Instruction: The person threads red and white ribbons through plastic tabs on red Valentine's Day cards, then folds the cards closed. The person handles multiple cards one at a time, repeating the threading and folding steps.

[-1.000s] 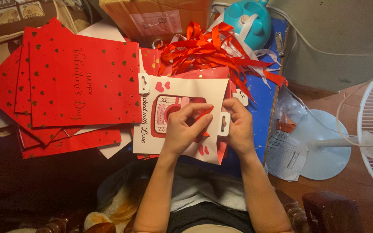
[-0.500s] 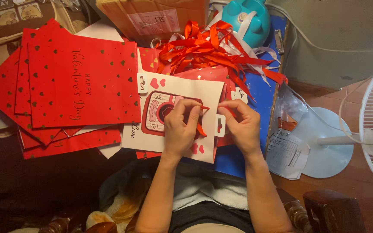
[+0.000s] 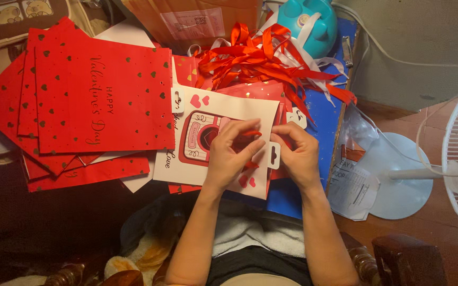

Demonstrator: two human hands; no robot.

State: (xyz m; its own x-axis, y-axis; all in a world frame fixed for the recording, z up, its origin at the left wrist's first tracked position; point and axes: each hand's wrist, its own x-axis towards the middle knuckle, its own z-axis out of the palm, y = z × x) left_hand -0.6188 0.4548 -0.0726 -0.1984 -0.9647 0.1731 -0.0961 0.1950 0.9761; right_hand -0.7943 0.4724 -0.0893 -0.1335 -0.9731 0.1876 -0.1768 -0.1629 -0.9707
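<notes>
Two hands (image 3: 263, 153) on white card (image 3: 186, 164), red ribbons (image 3: 261, 61) just beyond.

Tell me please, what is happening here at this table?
A person works with both hands on a white gift bag that lies flat and bears a camera picture and hearts. The left hand rests on the bag and pinches a short red ribbon; the right hand is at the bag's edge beside it. A stack of red bags lies to the left, a heap of red ribbons behind.
</notes>
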